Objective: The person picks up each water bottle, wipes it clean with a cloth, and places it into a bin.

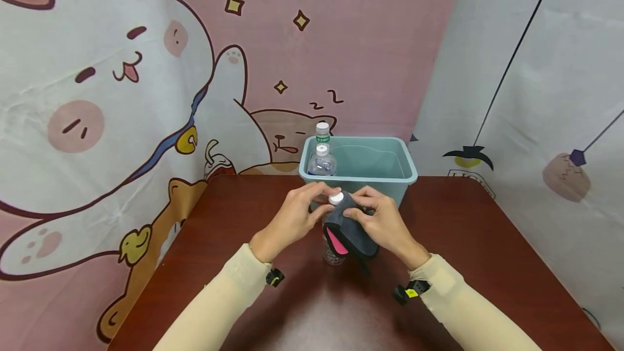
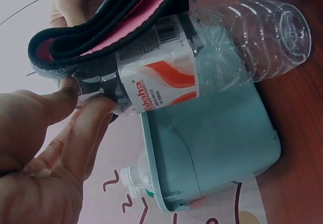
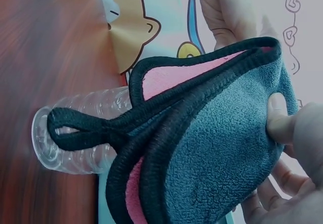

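Note:
A clear plastic water bottle (image 2: 166, 77) with a white and orange label is upright over the table; its base stays apart from or on the wood, I cannot tell which. My left hand (image 1: 303, 209) pinches it near the neck, just under the white cap (image 1: 336, 198). In my right hand (image 1: 382, 223) is a folded grey cleaning cloth (image 3: 222, 143) with pink inside, black edging and a hanging loop (image 3: 75, 129). The cloth lies against the bottle's upper side and covers part of it in every view.
Behind the hands a light blue plastic bin (image 1: 361, 180) stands at the table's far side. Two capped bottles, a nearer one (image 1: 322, 164) and a farther one (image 1: 323, 130), stand in its left part. A cartoon-printed curtain (image 1: 370, 42) hangs behind the brown table (image 1: 234, 215).

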The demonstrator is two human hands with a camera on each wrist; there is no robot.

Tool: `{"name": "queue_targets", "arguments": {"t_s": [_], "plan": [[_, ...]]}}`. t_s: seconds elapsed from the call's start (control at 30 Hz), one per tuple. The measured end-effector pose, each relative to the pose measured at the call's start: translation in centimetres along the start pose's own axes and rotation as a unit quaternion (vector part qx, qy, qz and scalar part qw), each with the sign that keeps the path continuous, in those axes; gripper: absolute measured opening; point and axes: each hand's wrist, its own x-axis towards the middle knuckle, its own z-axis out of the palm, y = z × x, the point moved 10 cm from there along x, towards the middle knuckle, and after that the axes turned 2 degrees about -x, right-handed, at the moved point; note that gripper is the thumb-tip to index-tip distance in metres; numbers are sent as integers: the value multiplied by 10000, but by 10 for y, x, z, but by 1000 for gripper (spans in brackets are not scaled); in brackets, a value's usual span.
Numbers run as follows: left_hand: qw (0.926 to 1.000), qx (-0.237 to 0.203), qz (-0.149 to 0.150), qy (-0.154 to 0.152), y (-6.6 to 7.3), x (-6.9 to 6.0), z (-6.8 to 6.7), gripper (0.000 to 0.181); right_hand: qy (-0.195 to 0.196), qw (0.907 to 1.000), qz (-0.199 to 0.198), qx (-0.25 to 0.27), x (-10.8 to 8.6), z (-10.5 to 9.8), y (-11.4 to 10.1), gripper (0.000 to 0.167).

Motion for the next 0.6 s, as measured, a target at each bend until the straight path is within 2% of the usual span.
{"name": "queue_targets", "arguments": {"t_s": [0.6], "plan": [[10000, 47, -75, -44, -3, 0, 0, 36, -182, 9991, -183, -347, -3, 1, 1, 33]]}}
